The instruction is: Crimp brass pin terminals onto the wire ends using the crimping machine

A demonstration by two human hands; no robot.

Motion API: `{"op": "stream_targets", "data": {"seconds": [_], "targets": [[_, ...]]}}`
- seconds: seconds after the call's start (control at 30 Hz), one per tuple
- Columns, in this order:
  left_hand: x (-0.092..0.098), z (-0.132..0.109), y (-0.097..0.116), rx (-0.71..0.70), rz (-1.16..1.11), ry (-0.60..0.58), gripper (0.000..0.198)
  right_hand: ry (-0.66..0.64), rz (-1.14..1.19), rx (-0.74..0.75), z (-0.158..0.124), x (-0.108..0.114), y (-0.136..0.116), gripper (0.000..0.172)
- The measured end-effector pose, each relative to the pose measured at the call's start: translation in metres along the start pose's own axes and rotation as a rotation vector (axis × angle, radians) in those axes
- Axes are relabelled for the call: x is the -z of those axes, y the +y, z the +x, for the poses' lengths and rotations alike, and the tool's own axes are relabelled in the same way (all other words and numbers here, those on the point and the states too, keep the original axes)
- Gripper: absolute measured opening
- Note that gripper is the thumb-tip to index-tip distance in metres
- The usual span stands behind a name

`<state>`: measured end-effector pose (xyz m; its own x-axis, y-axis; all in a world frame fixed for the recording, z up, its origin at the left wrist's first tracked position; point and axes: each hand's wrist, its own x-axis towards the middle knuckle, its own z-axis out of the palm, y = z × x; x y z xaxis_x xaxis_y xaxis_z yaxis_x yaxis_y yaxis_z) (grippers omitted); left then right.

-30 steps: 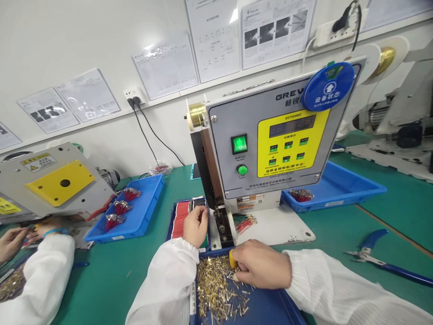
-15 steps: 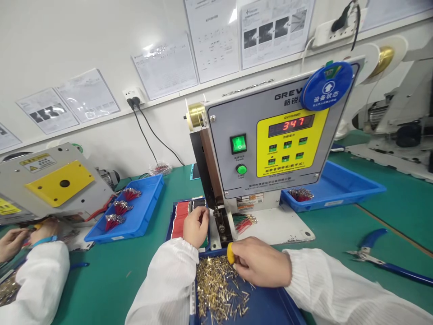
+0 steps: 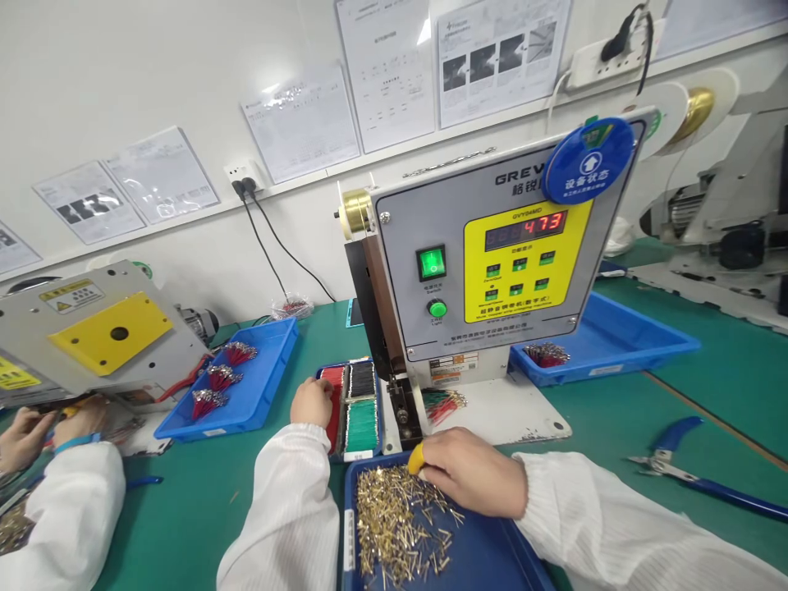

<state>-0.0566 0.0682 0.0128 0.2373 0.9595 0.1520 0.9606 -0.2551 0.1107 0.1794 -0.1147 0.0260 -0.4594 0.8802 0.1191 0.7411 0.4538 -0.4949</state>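
My left hand (image 3: 312,403) reaches into the left side of a sectioned tray (image 3: 370,454), its fingertips curled together at the bundle of red wires (image 3: 334,377). Whatever is between them is hidden. Black wires (image 3: 362,380) and green wires (image 3: 361,426) lie in the tray's other sections. My right hand (image 3: 473,471), a yellow cover on one fingertip, is closed in a pinch over a dark blue tray (image 3: 486,558). Small gold metal pins (image 3: 397,525) are heaped there; what the pinch holds does not show. The crimping machine (image 3: 424,328) stands just beyond, its working head (image 3: 402,406) between the hands.
Short wires (image 3: 446,404) lie on the machine's base. Blue-handled pliers (image 3: 668,460) rest on the right. Behind them is a blue bin (image 3: 628,349) with a wire bundle; another bin (image 3: 246,410) stands left. At far left, a co-worker's hands (image 3: 80,423) are at a second machine.
My left hand has moved left and slightly down, from beside the machine head to the red wires, uncovering the black and green ones. My right hand has barely shifted. The display went from 347 to 473.
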Motion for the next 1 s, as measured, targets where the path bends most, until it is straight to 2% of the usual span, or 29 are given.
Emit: {"op": "stream_targets", "data": {"seconds": [0.33,0.53,0.73,1.0], "targets": [[-0.004,0.002,0.004,0.016,-0.034,0.05,0.021,0.053,-0.026,-0.047,0.0,-0.001,-0.001,0.016],[-0.002,-0.009,0.032,-0.141,-0.15,0.108,0.022,0.054,-0.033,-0.001,0.0,-0.002,0.0,0.019],[0.0,-0.024,0.056,-0.251,-0.24,0.068,0.023,0.047,-0.066,0.036,0.0,-0.002,0.001,0.017],[0.006,-0.025,0.057,-0.293,-0.252,0.022,0.023,0.049,-0.068,0.017,0.0,-0.003,0.002,0.017]]}}
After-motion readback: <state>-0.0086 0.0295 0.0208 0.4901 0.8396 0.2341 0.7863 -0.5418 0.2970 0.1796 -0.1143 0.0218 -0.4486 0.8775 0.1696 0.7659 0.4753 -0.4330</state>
